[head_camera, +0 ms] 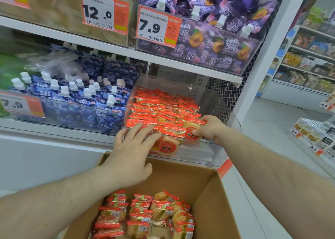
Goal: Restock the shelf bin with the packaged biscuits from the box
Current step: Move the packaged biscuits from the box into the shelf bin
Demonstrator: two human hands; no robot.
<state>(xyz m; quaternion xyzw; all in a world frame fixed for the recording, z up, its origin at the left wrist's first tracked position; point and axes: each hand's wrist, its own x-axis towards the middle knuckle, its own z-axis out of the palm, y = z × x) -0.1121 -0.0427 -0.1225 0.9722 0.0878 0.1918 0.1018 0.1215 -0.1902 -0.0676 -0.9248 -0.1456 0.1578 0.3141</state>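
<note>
A clear plastic shelf bin [204, 149] on the lower shelf holds rows of red-and-gold biscuit packs [163, 109]. My right hand [210, 129] grips one biscuit pack [193, 128] at the bin's front right corner. My left hand [132, 153] lies flat with fingers spread on the packs at the bin's front left edge, holding nothing. Below, an open cardboard box [213, 189] holds several more biscuit packs [145, 215] standing in rows.
A bin of blue spouted jelly pouches [78, 100] sits left of the biscuit bin. Purple pouches [213, 44] fill the shelf above, with price tags 7.9 [155, 27] and 12.0 [103, 11]. An aisle and more shelving [308, 66] lie to the right.
</note>
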